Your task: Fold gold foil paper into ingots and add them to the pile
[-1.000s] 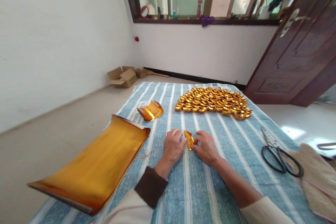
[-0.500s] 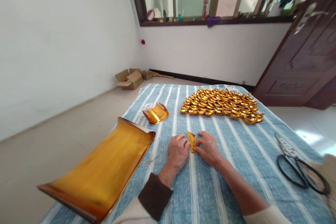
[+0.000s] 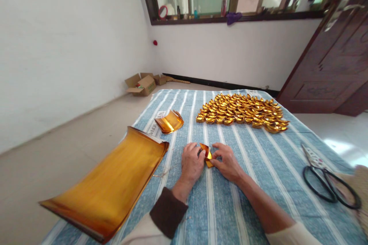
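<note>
A small folded piece of gold foil paper (image 3: 206, 153) rests on the blue striped cloth (image 3: 253, 160) between my two hands. My left hand (image 3: 192, 162) pinches its left side and my right hand (image 3: 227, 162) pinches its right side, both resting on the cloth. Beyond them, a dense cluster of several finished gold paper ingots (image 3: 243, 111) covers the far part of the cloth. A thick stack of large gold foil sheets (image 3: 110, 183) lies to my left, hanging over the cloth's edge.
A small curled stack of cut gold squares (image 3: 169, 121) sits left of the ingots. Black-handled scissors (image 3: 327, 180) lie at the right next to a woven mat (image 3: 362, 183). Open cardboard boxes (image 3: 142, 83) stand on the floor by the wall. A dark wooden door (image 3: 330, 57) stands at the right.
The view shifted slightly. My fingers have worked the gold piece from a flat upright strip into a more folded shape; both hands stay at the same spot.
</note>
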A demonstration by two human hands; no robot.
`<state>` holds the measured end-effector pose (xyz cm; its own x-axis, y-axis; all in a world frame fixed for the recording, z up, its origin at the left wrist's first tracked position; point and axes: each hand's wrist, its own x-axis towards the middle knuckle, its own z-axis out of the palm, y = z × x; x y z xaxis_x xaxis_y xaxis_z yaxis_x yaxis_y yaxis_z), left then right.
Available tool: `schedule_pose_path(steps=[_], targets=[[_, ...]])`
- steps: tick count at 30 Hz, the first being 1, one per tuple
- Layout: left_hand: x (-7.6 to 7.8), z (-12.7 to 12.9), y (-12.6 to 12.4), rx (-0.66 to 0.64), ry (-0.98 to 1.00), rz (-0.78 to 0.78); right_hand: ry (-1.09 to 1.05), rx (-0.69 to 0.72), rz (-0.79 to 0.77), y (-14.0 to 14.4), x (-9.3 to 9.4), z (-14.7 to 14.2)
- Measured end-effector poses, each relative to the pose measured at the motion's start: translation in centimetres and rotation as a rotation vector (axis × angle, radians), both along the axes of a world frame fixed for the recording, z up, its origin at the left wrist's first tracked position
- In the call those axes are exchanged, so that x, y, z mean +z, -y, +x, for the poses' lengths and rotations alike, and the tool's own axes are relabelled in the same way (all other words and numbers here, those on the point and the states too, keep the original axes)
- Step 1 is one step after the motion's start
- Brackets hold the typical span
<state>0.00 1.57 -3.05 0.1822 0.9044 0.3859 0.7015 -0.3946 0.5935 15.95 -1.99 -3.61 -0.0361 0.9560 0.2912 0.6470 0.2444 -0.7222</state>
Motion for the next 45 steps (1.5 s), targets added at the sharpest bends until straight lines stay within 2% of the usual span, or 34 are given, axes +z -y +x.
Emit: schedule_pose_path(steps=[5,10,15,18,20,24,27,34,45], targets=[[1.4,-0.1,0.6,-0.033,0.244,-0.191,-0.134,0.075,-0.004,0.1,0.4,0.1],[2.1,-0.1,0.7,0.080,0.412,-0.338,-0.256,0.167,0.041,0.4,1.1,0.0],[3.3,-0.2,1.1,0.112,0.511,-0.746,-0.313,0.165,0.067,1.0,1.6,-0.2],[4.1,-0.5,1.6,0.045,0.649,-0.960,-0.272,0.219,0.107,1.5,1.9,-0.4],[4.3,-0.7,1.7,-0.022,0.757,-1.037,-0.220,0.256,0.138,1.8,2.0,-0.7],[3.9,-1.0,1.6,-0.068,0.886,-1.060,-0.113,0.302,0.194,2.2,2.0,-1.0],[3.7,-0.9,1.5,-0.062,0.942,-1.049,-0.090,0.258,0.218,2.1,1.7,-1.0],[3.5,-0.4,1.7,0.001,1.015,-0.988,-0.194,0.083,0.166,1.7,0.5,-1.2],[3.8,0.2,2.1,0.020,1.065,-0.937,-0.341,0.052,0.040,1.8,0.9,-1.7]])
